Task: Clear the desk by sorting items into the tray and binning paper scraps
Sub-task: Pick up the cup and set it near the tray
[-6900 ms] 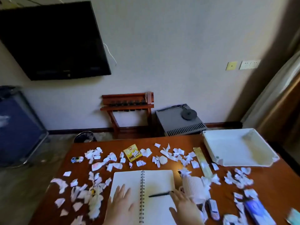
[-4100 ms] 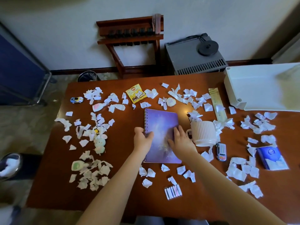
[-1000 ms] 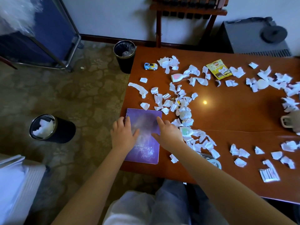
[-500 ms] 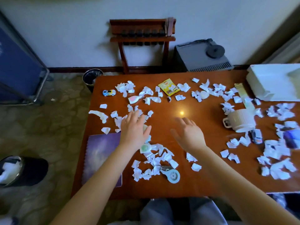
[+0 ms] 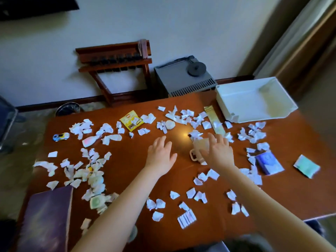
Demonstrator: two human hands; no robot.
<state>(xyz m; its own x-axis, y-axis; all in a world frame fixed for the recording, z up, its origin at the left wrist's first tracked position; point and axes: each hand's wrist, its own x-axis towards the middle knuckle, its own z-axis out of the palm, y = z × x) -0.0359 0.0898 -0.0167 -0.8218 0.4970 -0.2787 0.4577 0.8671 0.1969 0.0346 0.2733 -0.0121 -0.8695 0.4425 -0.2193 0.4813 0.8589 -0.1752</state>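
Note:
Torn white paper scraps (image 5: 91, 170) are strewn over the brown desk (image 5: 131, 170). A white tray (image 5: 236, 119) sits at the far right corner with nothing in it. My left hand (image 5: 161, 155) hovers flat over bare wood in the middle, fingers apart, holding nothing. My right hand (image 5: 218, 151) is spread over a white ribbed mug (image 5: 197, 147) and covers its right side; the fingers are apart and not closed around it. A purple notebook (image 5: 45, 220) lies closed at the near left corner.
Among the scraps lie a toy car (image 5: 61, 136), a yellow tea packet (image 5: 131, 120), a ruler (image 5: 214, 120), a blue tissue pack (image 5: 269, 162), a green packet (image 5: 306, 166) and a staple strip (image 5: 186, 218). A black bin (image 5: 68, 109) stands behind the desk's far left corner.
Both hands have moved right, away from the notebook and the left scrap pile. My right hand has reached the mug. The view has tilted up and right.

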